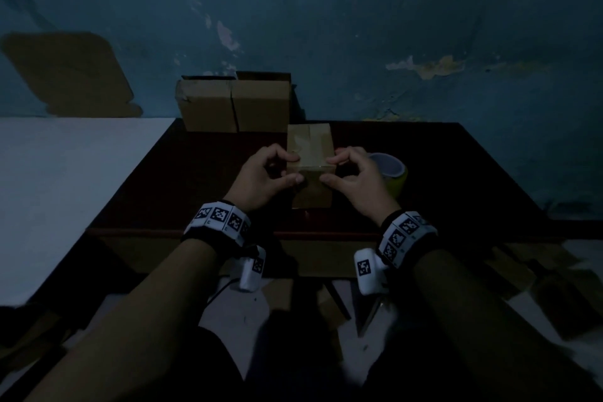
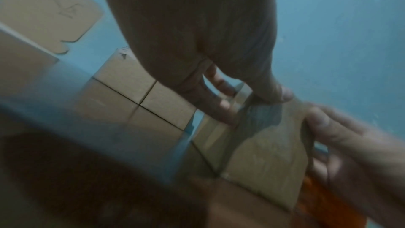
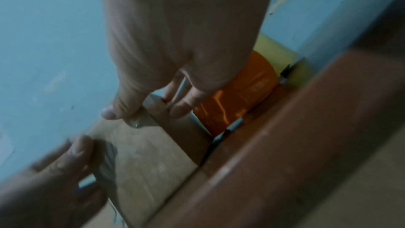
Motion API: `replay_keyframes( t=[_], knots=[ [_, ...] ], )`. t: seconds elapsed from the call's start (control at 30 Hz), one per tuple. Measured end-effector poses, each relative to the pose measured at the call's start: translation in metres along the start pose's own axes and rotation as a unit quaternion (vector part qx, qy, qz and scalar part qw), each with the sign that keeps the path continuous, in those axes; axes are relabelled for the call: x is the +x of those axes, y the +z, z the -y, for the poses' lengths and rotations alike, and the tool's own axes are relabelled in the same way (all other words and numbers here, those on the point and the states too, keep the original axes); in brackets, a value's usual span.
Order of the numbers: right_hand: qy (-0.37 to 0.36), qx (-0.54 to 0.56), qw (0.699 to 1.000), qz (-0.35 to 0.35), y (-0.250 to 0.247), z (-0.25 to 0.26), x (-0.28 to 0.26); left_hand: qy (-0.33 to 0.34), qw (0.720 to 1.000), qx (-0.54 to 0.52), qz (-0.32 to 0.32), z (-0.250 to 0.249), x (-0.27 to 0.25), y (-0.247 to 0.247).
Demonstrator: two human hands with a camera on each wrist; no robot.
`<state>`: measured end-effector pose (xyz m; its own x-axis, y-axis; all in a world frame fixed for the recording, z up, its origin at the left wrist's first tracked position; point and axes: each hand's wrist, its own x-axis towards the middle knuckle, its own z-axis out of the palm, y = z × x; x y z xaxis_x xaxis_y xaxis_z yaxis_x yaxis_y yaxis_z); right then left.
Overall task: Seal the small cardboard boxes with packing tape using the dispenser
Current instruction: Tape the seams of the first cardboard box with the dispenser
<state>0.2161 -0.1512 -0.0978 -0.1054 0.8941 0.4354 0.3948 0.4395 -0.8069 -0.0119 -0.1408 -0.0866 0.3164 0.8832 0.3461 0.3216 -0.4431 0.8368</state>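
Observation:
A small cardboard box (image 1: 310, 147) stands on the dark table (image 1: 195, 179) in front of me. Clear tape (image 1: 311, 170) runs along its top and over the near edge. My left hand (image 1: 293, 167) pinches the box's near left corner, thumb on the front face and fingers on top. My right hand (image 1: 329, 168) pinches the near right corner the same way. The left wrist view shows the left hand (image 2: 254, 100) on the taped box (image 2: 269, 153). In the right wrist view, the right hand (image 3: 144, 112) grips the box (image 3: 149, 153). A tape dispenser (image 1: 391, 170) lies just behind and to the right of the right hand.
Two larger brown boxes (image 1: 235, 104) stand side by side at the table's back edge against the blue wall. A white surface (image 1: 65, 173) adjoins the table on the left. Cardboard scraps (image 1: 522, 271) lie on the floor to the right. The orange tape roll (image 3: 236, 96) sits close beside the box.

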Motion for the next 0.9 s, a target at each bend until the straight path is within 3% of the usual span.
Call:
replay_keyframes(
  t=[0.33, 0.53, 0.67, 0.9],
  knots=[
    [-0.037, -0.039, 0.999, 0.007, 0.004, 0.003, -0.009, 0.022, 0.997, 0.077, -0.002, -0.005, -0.005, 0.005],
    [0.004, 0.007, 1.0, 0.006, 0.003, 0.008, -0.007, -0.038, 0.998, -0.029, 0.034, -0.016, -0.014, 0.005],
    [0.029, 0.006, 0.999, -0.027, 0.006, 0.016, 0.001, -0.052, 0.998, -0.043, 0.005, -0.026, -0.004, 0.004],
    [0.035, -0.014, 0.999, -0.014, -0.003, 0.023, 0.011, -0.043, 0.999, -0.006, 0.005, -0.022, 0.016, -0.001]
  ],
)
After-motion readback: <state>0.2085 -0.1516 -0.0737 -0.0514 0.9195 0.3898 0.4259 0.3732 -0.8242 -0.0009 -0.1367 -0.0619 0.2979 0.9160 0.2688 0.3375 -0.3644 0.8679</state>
